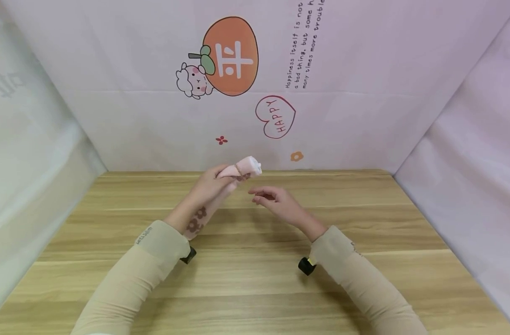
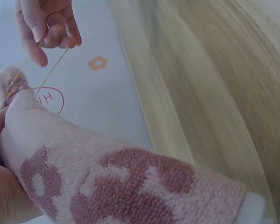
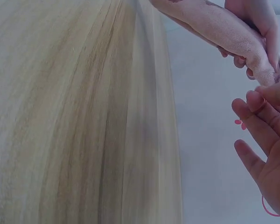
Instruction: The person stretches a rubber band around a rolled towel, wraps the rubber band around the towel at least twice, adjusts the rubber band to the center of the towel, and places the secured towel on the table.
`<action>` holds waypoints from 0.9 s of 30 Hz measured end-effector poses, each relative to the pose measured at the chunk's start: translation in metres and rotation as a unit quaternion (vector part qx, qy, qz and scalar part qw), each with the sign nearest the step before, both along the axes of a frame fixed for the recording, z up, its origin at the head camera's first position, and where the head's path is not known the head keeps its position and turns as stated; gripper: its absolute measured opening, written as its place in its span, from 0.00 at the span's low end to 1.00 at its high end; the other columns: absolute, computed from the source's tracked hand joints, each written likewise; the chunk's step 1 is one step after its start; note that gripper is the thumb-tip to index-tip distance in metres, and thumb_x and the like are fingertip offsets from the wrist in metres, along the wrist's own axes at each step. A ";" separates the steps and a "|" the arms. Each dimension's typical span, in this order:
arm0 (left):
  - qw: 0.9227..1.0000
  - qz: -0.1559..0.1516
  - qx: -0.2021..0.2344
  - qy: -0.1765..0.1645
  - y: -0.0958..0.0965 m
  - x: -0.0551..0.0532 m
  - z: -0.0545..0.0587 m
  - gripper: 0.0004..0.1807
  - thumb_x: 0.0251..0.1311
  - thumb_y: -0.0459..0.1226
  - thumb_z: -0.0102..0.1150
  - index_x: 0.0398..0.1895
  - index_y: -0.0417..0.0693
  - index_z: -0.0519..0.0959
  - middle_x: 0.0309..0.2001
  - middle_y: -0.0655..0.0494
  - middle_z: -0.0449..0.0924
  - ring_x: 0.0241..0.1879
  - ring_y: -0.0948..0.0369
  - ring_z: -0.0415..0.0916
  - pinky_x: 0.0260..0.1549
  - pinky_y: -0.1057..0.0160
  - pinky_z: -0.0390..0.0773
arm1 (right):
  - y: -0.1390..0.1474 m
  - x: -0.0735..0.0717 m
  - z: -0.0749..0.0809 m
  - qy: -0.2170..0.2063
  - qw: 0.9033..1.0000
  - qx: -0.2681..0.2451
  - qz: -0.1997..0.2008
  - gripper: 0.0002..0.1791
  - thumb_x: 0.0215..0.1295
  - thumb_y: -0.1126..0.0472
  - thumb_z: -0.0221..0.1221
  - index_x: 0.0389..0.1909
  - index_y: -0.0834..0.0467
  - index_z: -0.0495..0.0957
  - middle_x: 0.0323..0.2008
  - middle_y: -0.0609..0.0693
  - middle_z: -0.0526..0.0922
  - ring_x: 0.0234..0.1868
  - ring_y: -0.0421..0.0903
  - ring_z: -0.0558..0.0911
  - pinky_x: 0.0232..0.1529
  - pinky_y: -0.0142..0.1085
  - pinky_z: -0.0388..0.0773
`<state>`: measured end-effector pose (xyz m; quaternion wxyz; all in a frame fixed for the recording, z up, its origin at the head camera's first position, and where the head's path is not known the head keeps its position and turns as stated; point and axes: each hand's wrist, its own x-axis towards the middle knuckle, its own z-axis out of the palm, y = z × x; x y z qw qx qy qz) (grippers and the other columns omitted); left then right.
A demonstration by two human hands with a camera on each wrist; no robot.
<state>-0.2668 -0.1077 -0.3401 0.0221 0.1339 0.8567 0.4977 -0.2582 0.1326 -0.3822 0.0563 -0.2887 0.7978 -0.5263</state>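
Note:
A rolled pink towel [image 1: 248,166] with brown flower shapes is held up over the table, slanting from lower left to upper right. My left hand [image 1: 209,187] grips it round its upper part. Near its far end the roll is cinched, as the left wrist view shows of the towel [image 2: 84,135]. From there a thin yellowish rubber band [image 2: 52,70] stretches to the fingers of my right hand [image 1: 283,205], which hold it apart from the towel. In the right wrist view, the right hand [image 3: 273,144] has some fingers extended and thumb and forefinger close together.
A wood-grain table [image 1: 255,288] lies beneath both hands. Behind it stands a white printed cloth wall [image 1: 347,125] with a heart and cartoon figures, and cloth sides rise at left and right. A black wrist camera [image 1: 307,266] hangs at the right cuff.

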 end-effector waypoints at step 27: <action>0.997 0.055 0.047 -0.034 -0.019 -0.008 0.005 0.26 0.76 0.41 0.51 0.73 0.41 0.70 0.68 0.39 0.71 0.56 0.47 0.74 0.56 0.50 0.76 | 0.024 0.007 -0.008 0.059 0.993 0.085 -0.053 0.12 0.76 0.55 0.59 0.44 0.58 0.88 0.44 0.48 0.87 0.55 0.52 0.83 0.60 0.57 0.74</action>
